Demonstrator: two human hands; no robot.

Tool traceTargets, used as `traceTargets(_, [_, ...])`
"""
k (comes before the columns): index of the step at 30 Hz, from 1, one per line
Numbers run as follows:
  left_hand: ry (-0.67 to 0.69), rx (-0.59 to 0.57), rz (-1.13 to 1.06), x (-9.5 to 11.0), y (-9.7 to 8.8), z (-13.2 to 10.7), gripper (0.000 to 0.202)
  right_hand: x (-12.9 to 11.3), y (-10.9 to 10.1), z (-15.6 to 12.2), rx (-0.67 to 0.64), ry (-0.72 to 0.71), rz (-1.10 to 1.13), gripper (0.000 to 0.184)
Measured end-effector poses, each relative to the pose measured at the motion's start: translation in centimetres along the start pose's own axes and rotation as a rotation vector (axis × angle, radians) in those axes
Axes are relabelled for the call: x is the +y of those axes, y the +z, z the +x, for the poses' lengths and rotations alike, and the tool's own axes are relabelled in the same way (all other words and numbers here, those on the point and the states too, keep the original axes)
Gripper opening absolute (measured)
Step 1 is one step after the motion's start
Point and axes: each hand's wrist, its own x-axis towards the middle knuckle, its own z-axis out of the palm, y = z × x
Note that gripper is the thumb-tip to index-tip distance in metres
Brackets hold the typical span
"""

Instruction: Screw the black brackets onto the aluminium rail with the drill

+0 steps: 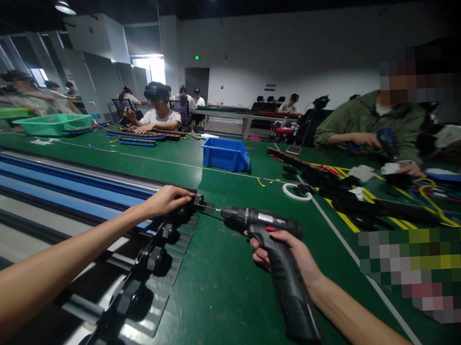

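My right hand is wrapped round the grip of a black cordless drill, index finger near the trigger. The drill's thin bit points left, its tip at or close to a black end fitting; contact is hard to tell. My left hand reaches across long rails, fingers bent and closed on that fitting at the far end of a row. Nearer to me, similar black knob-like fittings run along the rail ends, with slotted black plates sticking out over the green table.
Blue and grey rails fill the left side. Beyond my hands stand a blue bin and a green basket. A white ring and wired black strips lie right, where a co-worker in a green sleeve holds another drill.
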Motion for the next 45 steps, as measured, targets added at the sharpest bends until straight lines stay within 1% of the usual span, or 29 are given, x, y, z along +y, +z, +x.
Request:
traceTargets(7, [-0.014,0.017,-0.027,0.3,0.1,0.1,0.039,0.0,0.2,0.2,0.003,0.019,-0.016,0.030])
traceTargets(16, [-0.010,0.035,-0.013,0.4,0.2,0.0,0.038,0.2,0.1,0.4,-0.009,0.009,-0.038,0.031])
traceTargets(22, [-0.015,0.038,-0.002,0.6,0.2,0.0,0.037,0.2,0.2,0.6,-0.009,0.023,-0.045,0.028])
traceTargets(27, [-0.072,0.074,0.041,1.0,0.2,0.0,0.038,0.1,0.2,0.7,0.011,0.045,-0.027,0.021])
traceTargets(31, [-0.136,0.082,0.125,1.2,0.4,0.1,0.032,0.0,0.2,0.6,0.016,0.041,-0.038,0.020])
traceTargets(34, [-0.196,0.054,0.205,1.4,0.5,0.3,0.033,0.0,0.4,0.5,0.015,0.038,-0.043,0.021])
traceTargets(37, [-0.234,-0.004,0.238,1.8,0.5,0.3,0.041,0.0,0.5,0.4,0.019,0.036,-0.041,0.021])
traceTargets(39, [-0.242,-0.032,0.238,1.9,0.5,0.4,0.045,0.0,0.6,0.4,0.020,0.032,-0.052,0.022])
traceTargets(45, [-0.256,-0.069,0.168,1.6,0.5,0.5,0.045,-0.1,0.5,0.4,0.008,0.037,-0.078,0.025])
